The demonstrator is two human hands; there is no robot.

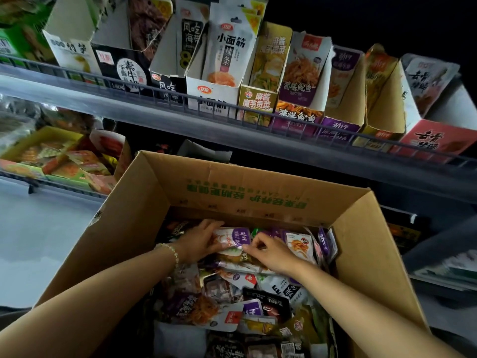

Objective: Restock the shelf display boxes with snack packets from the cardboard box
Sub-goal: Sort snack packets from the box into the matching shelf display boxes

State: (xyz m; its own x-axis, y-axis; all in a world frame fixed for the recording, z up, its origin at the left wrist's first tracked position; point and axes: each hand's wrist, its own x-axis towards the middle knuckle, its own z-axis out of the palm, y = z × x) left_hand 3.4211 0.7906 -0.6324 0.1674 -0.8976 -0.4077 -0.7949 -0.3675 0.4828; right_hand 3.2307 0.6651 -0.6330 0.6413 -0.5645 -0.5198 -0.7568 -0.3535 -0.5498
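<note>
Now left hand (198,241) grips purple packet (232,237)

Both bare forearms reach forward-down, converging; left hand (200,241), pale beaded bracelet (172,251) on its wrist, grips a purple-and-white snack packet (232,237) at its left edge; right hand (271,251), fingers curled, pinches its near corner.

Head view: both hands inside cardboard box (258,182), above loose snack packets (227,288). L hand (200,241) grips purple-white packet (232,237); R hand (268,250) pinches its near corner. Beaded bracelet (173,251) on L wrist. Display boxes (214,99) line shelf (154,111) above.
</note>
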